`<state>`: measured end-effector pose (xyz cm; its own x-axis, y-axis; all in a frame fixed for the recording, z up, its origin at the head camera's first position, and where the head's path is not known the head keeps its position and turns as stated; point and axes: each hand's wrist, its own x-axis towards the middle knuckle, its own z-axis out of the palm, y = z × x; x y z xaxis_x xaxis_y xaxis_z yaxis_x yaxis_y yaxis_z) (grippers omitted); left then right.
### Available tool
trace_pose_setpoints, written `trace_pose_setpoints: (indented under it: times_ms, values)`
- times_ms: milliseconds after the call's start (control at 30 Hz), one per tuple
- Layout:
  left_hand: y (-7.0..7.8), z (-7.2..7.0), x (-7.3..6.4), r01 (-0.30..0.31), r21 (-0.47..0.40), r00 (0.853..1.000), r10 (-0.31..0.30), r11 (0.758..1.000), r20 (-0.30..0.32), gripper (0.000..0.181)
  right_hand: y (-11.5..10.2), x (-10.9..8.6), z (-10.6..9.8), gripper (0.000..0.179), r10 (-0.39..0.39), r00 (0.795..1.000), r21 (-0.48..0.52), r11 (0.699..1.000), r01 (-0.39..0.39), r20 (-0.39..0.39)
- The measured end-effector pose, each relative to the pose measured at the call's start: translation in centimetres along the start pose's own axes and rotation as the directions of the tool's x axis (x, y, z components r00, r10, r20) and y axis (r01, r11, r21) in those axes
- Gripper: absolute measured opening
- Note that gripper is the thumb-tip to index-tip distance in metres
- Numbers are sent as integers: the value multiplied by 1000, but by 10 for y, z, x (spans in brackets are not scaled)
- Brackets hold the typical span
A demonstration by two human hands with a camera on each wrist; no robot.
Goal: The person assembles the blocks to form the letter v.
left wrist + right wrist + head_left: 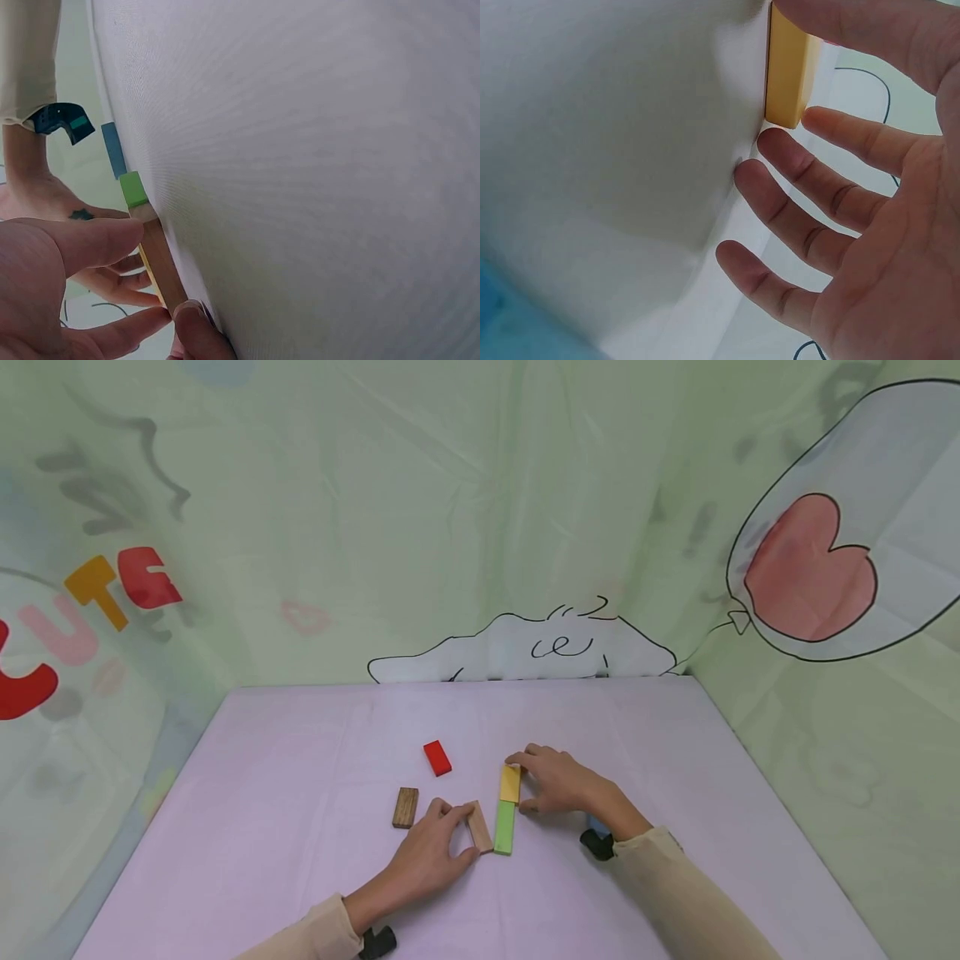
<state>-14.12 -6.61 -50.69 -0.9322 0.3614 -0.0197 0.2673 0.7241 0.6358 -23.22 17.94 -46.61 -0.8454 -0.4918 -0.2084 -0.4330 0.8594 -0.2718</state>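
In the head view my left hand (431, 852) grips a light wooden block (480, 828) lengthwise, thumb at its near end and fingers at its far end. The block lies tilted, close beside a green block (504, 828). A yellow block (510, 783) continues from the green one's far end, the two forming a line. My right hand (562, 783) holds the yellow block, index finger at its far end and thumb near its right side. In the right wrist view the other fingers (780, 202) spread past the yellow block (787, 71).
A red block (437, 758) lies farther back, and a dark brown block (405, 807) lies left of the left hand. Partly hidden under the right wrist is a blue block (597, 825). A patterned curtain (450, 527) rises behind the pale tabletop (300, 760).
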Motion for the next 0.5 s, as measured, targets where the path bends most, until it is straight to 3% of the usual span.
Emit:
trace_pose_setpoints:
  times_ms: [500]
  values:
    - [1,2,-1,10,7,1000,-10,1000,-7,63,16,-26,-6,66,-8,999,1,1000,8,-49]
